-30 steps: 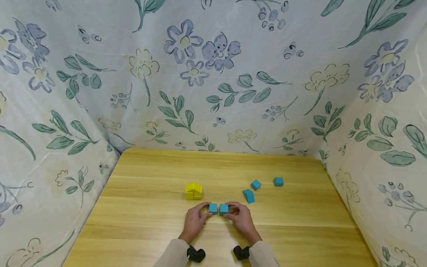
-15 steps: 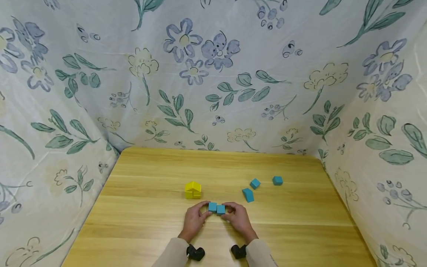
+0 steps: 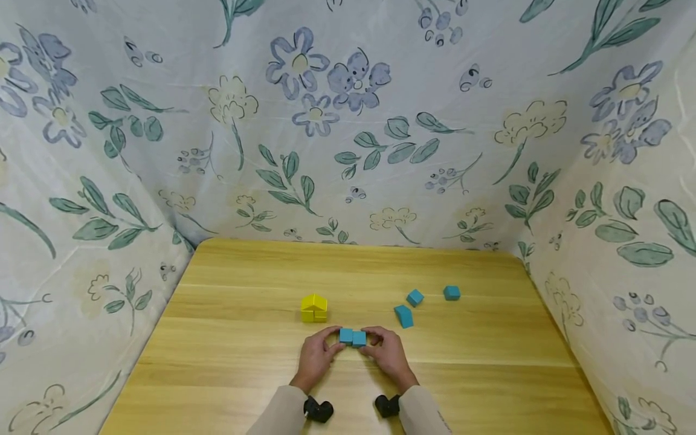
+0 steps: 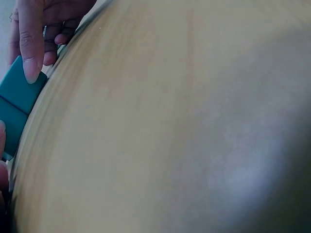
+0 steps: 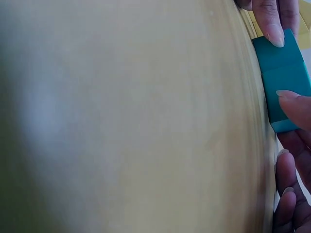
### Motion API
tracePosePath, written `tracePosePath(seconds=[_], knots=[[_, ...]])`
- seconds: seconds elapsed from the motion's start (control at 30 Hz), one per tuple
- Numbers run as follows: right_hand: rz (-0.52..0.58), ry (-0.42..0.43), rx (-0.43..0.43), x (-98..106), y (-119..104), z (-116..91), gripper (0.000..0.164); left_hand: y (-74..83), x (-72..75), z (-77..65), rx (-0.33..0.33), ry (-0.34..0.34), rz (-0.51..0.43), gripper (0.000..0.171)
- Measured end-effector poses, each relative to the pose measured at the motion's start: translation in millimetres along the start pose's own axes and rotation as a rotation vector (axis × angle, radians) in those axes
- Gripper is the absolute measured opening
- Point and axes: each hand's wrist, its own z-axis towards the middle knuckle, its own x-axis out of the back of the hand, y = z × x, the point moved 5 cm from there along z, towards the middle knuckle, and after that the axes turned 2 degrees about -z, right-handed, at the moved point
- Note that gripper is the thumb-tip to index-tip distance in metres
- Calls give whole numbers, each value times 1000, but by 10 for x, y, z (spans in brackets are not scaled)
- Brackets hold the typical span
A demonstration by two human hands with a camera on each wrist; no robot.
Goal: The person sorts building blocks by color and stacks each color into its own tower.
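Observation:
In the head view my left hand (image 3: 315, 357) pinches a blue cube (image 3: 346, 336) between thumb and fingers. Opposite it, my right hand (image 3: 388, 356) pinches a second blue cube (image 3: 359, 339). The two cubes sit side by side, their near faces together, the right one slightly closer to me. A thin seam between them shows in the left wrist view, where my right thumb lies on the upper cube (image 4: 14, 90). From the right wrist, both thumbs show on the joined pair, my right thumb (image 5: 294, 107) on the lower cube (image 5: 274, 80).
Behind my left hand stands a small yellow block house (image 3: 314, 308) with a peaked top. To the right lie a blue slanted block (image 3: 404, 316) and two more blue blocks, one nearer (image 3: 415, 298) and one farther right (image 3: 452, 293). Floral cloth (image 3: 348, 133) surrounds the wooden table (image 3: 244, 362).
My right hand has moved left with its cube, closing the gap to the cube in my left hand. The left hand has stayed nearly in place.

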Motion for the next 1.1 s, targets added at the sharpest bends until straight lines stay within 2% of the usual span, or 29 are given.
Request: tracePosePath(seconds=[0.13, 0.37, 1.1], knots=[[-1, 7, 20, -6, -2, 1, 37, -9, 1, 4, 6, 0, 2, 36], [17, 13, -11, -6, -11, -20, 36, 5, -2, -2, -5, 0, -7, 37], [29, 17, -24, -13, 6, 5, 36, -33, -12, 19, 0, 0, -3, 37]])
